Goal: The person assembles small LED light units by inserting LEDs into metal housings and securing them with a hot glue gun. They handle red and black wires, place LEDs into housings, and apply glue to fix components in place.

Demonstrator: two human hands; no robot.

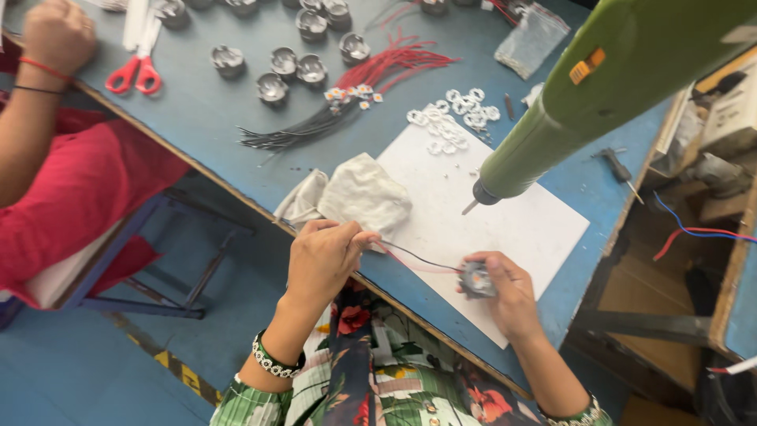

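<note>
My right hand [509,290] grips a small round metal part [476,279] over the near edge of a white sheet [505,229]. My left hand [325,254] pinches the ends of thin black and red wires [418,259] that run to that part. A green hanging power screwdriver [599,87] points its tip down at the sheet, just above and between my hands. A crumpled grey cloth [359,196] lies right behind my left hand.
On the blue table [197,110] lie several round metal parts [272,87], a bundle of red and black wires [355,87], white rings [453,118], red-handled scissors [138,71] and a clear bag [532,39]. Another person in red [55,158] sits at left.
</note>
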